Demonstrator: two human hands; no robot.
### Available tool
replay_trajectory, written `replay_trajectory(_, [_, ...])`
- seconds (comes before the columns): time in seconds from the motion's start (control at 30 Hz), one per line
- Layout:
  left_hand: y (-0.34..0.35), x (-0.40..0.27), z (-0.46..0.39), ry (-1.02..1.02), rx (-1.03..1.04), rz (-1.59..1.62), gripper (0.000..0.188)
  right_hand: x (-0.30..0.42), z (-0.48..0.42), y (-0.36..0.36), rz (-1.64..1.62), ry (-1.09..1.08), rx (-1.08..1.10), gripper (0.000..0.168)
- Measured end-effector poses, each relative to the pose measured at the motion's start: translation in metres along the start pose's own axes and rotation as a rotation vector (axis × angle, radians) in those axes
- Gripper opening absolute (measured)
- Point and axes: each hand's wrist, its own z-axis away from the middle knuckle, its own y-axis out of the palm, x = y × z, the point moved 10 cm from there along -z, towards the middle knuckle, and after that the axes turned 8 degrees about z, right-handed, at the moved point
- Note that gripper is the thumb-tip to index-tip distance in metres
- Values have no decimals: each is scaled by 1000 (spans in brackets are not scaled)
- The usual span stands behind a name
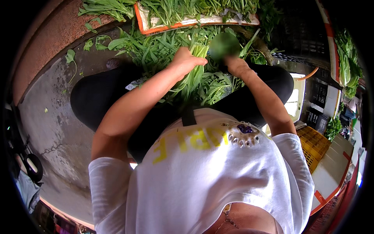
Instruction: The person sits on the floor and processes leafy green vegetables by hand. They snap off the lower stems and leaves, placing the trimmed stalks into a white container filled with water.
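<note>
My left hand [182,60] is closed around a bunch of leafy greens [200,52], which look like water spinach. Their pale cut stems point up past my thumb, and the leaves hang down towards my lap. To the right of the bunch is my right hand [237,67]. A round blurred patch covers its fingers, so its grip and anything in it are hidden. Beneath both hands spreads a heap of loose greens [155,49], lying between my bent knees. More of these leaves [216,83] lie just in front of my lap.
Beyond the heap stands a white foam box [178,25] with orange tape, piled with greens. A reddish ledge [55,38] and concrete floor [58,111] are on the left. Rightward are lettuce-like greens [344,67], dark crates [318,93] and a yellow plastic crate [314,143].
</note>
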Motion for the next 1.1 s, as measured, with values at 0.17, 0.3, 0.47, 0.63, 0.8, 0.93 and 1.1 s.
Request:
replay_trajectory(0.17, [25, -42, 17, 74, 464, 65, 27, -4, 7, -88, -412, 70, -559, 18])
replay_trajectory(0.3, [34, -56, 18, 84, 502, 82, 26, -5, 5, -69, -282, 97, -511, 35])
replay_trajectory(0.47, [-19, -44, -13, 71, -6, 377, 25, 1, 44, -125, -948, 21, -619, 72])
replay_trajectory(0.63, [-22, -62, -16, 312, -219, 421, 24, 87, 37, -122, -800, -52, -428, 117])
replay_trajectory(0.8, [-15, -74, -3, 375, -327, 375, 21, 91, 21, -114, -815, 37, -482, 121])
replay_trajectory(0.93, [-15, -71, -5, 367, -338, 465, 21, 87, 22, -121, -824, 28, -592, 111])
replay_trajectory(1.1, [-27, -62, -5, 306, -451, 621, 16, 91, 31, -134, -764, -127, -706, 98])
